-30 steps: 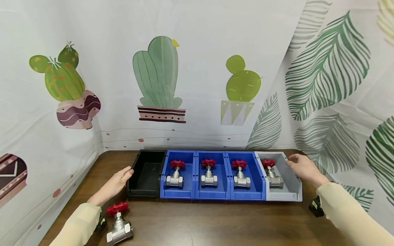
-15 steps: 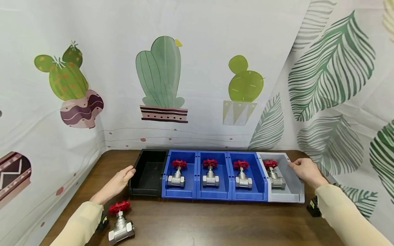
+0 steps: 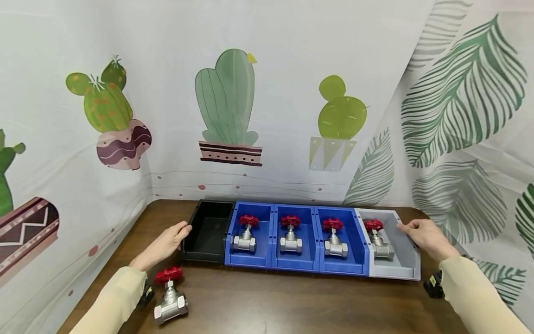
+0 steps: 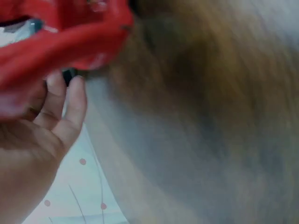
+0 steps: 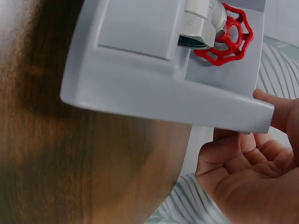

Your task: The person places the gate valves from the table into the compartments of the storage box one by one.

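Observation:
A row of joined plastic bins stretches across the table: a black bin at the left end, three blue bins and a grey bin at the right end. My left hand holds the black bin's left wall; in the left wrist view a red handwheel partly covers its fingers. With thumb on the wall and fingers curled outside, my right hand pinches the grey bin's side wall. Each blue bin holds a valve with a red handwheel, and another valve lies in the grey bin. The black bin contains nothing.
One more valve with a red handwheel lies on the brown wooden table, beside my left wrist. A cloth printed with cacti and leaves hangs behind the bins and along both sides.
The head view has shifted and tilted slightly, so everything appears further right. Both hands stay at the row's ends; the right fingertips sit slightly differently on the grey wall.

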`<state>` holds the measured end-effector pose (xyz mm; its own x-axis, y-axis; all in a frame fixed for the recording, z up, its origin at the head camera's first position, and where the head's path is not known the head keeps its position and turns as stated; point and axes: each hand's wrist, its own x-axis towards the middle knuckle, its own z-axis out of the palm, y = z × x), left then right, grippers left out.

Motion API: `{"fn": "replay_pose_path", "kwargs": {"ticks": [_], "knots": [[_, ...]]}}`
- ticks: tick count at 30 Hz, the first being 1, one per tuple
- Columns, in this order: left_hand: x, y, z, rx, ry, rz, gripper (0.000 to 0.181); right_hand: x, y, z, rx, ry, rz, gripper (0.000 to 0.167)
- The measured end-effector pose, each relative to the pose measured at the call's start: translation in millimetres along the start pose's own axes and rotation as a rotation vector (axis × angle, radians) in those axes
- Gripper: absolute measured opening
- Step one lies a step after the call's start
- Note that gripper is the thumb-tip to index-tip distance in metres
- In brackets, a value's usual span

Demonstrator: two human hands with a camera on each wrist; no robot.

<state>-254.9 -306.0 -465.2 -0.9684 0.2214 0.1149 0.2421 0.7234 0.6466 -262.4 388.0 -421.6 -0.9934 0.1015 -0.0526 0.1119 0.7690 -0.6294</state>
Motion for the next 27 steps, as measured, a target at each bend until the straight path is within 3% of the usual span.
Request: {"fn": "replay_pose_path", "kwargs": {"ticks": [3,10,16,21,27], "knots": [[-0.5,5.6,-0.2,-0.046,-0.017,-0.025,0.028,-0.7,3.0,-1.8,0.031,-0.015,0.014,0.041],[-5.5,10.1,-3.3,-0.094,0.009,-0.06,0.032,0.8,7.4,0.3,0.071,-0.019,0.034,0.045],[-22.8,15.7,-12.5,-0.118,-0.034,-0.096,0.043,-2.2,8.0,7.8,0.077,-0.005,0.025,0.046],[-37.8,19.8,-16.9,-0.071,-0.076,-0.139,0.048,-4.6,9.8,9.9,0.096,0.002,0.03,0.045],[-59.7,21.1,-15.0,-0.053,-0.036,-0.154,0.037,0.3,11.2,8.3,0.09,0.004,0.022,0.046]]}}
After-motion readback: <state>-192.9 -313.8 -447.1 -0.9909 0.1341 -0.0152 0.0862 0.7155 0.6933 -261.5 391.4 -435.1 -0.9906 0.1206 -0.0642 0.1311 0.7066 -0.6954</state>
